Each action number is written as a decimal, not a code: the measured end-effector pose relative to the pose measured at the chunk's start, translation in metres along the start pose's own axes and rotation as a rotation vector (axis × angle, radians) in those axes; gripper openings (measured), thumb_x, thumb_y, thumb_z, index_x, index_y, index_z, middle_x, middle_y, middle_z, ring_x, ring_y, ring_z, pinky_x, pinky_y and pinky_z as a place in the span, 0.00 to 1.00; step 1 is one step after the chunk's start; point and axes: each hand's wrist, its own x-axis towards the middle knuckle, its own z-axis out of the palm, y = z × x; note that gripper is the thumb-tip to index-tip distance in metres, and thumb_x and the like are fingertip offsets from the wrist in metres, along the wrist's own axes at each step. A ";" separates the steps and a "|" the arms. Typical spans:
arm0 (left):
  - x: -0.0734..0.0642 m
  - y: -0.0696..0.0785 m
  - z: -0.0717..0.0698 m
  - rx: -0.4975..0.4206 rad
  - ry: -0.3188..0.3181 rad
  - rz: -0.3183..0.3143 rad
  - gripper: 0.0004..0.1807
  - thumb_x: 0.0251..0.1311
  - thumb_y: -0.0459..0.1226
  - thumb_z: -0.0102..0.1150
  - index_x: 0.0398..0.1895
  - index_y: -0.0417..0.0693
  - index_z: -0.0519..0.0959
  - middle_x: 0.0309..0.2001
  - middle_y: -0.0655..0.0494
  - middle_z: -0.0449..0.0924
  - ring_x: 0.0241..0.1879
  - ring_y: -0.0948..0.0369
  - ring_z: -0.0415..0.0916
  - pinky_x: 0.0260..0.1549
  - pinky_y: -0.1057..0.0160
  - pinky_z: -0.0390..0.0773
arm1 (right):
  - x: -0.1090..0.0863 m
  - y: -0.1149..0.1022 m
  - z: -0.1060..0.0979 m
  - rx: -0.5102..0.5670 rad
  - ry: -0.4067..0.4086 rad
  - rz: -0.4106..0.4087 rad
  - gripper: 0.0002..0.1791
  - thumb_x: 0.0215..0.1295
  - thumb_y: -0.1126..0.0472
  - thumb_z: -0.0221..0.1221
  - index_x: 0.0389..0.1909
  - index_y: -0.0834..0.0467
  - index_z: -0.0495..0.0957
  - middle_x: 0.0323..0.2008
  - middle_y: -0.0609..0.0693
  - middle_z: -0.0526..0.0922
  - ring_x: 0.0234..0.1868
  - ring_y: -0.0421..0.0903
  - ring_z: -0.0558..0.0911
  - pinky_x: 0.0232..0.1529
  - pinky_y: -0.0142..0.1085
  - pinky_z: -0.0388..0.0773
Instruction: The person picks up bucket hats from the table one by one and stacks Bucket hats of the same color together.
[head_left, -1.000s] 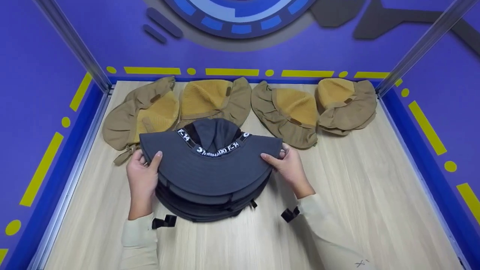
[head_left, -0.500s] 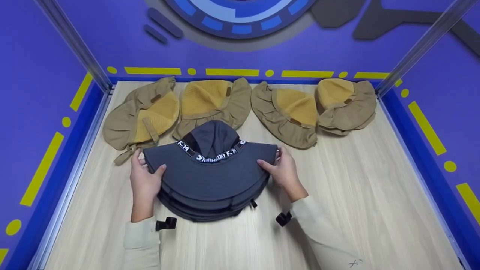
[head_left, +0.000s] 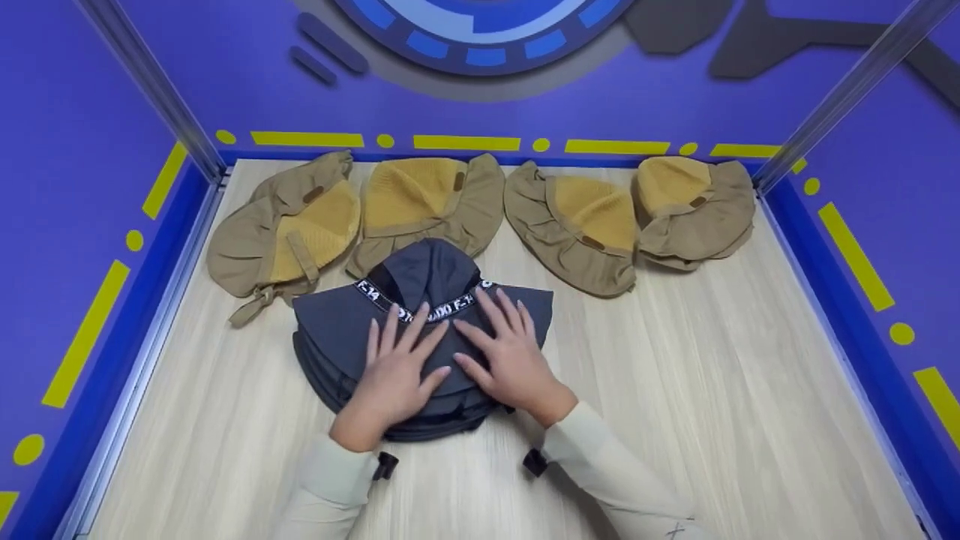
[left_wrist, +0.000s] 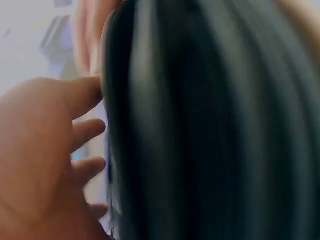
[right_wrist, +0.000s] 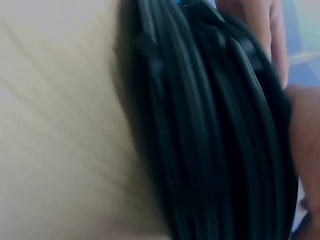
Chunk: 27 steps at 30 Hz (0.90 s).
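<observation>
A stack of dark grey, wide-brimmed fabric hats (head_left: 454, 386) stands with its crowns pointing away from the person and the brims fanned toward the near side. Around the topmost crown runs a black band with white lettering (head_left: 452, 309), partly covered by fingers. Several brim edges show in layers below the top one; both wrist views are blurred, so I cannot count them reliably.

The stack lies beneath both hands. The left hand (head_left: 397, 379) and the right hand (head_left: 514, 367) rest on the top brim with fingers spread and nearly straight, thumbs pointing toward each other, neither of them gripping anything. Some fingertips reach the lettered band.

The pale wood-grain surface (head_left: 750, 375) carries the stack near its middle. Behind, along the far edge, lie four floppy tan hats with mustard-yellow crowns (head_left: 592, 210); the dark crown overlaps the second from the left in the head view. Blue-purple wall panels (head_left: 480, 112) with yellow dashes enclose three sides, with metal posts (head_left: 847, 90) at the far corners.
</observation>
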 end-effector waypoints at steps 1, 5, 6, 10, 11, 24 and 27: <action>0.000 0.001 0.005 0.021 -0.026 -0.004 0.35 0.73 0.57 0.51 0.80 0.64 0.59 0.84 0.52 0.46 0.82 0.36 0.33 0.75 0.28 0.35 | -0.001 -0.003 0.004 -0.021 -0.053 0.020 0.29 0.76 0.36 0.50 0.72 0.42 0.72 0.80 0.59 0.59 0.79 0.67 0.58 0.72 0.70 0.55; -0.003 -0.001 0.017 0.055 -0.030 -0.017 0.34 0.74 0.57 0.49 0.80 0.65 0.59 0.84 0.52 0.47 0.82 0.37 0.33 0.75 0.29 0.35 | -0.003 -0.008 0.016 -0.051 -0.179 0.084 0.31 0.79 0.36 0.43 0.77 0.40 0.64 0.81 0.56 0.55 0.81 0.65 0.53 0.75 0.69 0.49; -0.004 -0.003 0.018 0.053 -0.018 -0.013 0.34 0.74 0.56 0.50 0.80 0.65 0.60 0.83 0.52 0.48 0.82 0.37 0.34 0.75 0.29 0.36 | -0.003 -0.009 0.018 -0.049 -0.185 0.090 0.31 0.79 0.36 0.42 0.78 0.39 0.63 0.82 0.56 0.54 0.81 0.65 0.53 0.76 0.69 0.48; -0.005 -0.010 0.017 0.035 0.011 0.002 0.34 0.73 0.56 0.51 0.80 0.64 0.61 0.83 0.51 0.49 0.82 0.36 0.35 0.74 0.28 0.37 | 0.000 -0.012 0.024 -0.045 -0.182 0.095 0.31 0.79 0.35 0.41 0.78 0.39 0.62 0.82 0.55 0.53 0.82 0.64 0.51 0.76 0.68 0.47; -0.005 -0.012 0.017 0.031 0.013 0.003 0.34 0.73 0.56 0.52 0.80 0.64 0.61 0.83 0.50 0.49 0.82 0.36 0.35 0.74 0.28 0.37 | 0.001 -0.013 0.025 -0.047 -0.183 0.095 0.31 0.79 0.35 0.40 0.78 0.38 0.62 0.82 0.54 0.53 0.82 0.64 0.51 0.76 0.68 0.46; 0.003 -0.004 0.007 0.063 0.018 -0.028 0.34 0.71 0.52 0.57 0.77 0.57 0.65 0.81 0.46 0.53 0.81 0.35 0.37 0.73 0.27 0.36 | 0.008 -0.014 0.024 0.033 -0.174 0.101 0.30 0.79 0.37 0.44 0.77 0.40 0.64 0.81 0.53 0.56 0.81 0.63 0.53 0.76 0.67 0.48; 0.012 0.003 0.002 0.104 0.046 -0.005 0.33 0.71 0.52 0.57 0.77 0.58 0.66 0.82 0.50 0.54 0.82 0.38 0.39 0.74 0.28 0.37 | 0.012 -0.007 0.015 0.138 -0.112 0.104 0.27 0.79 0.44 0.50 0.73 0.47 0.70 0.78 0.55 0.62 0.80 0.63 0.58 0.75 0.67 0.52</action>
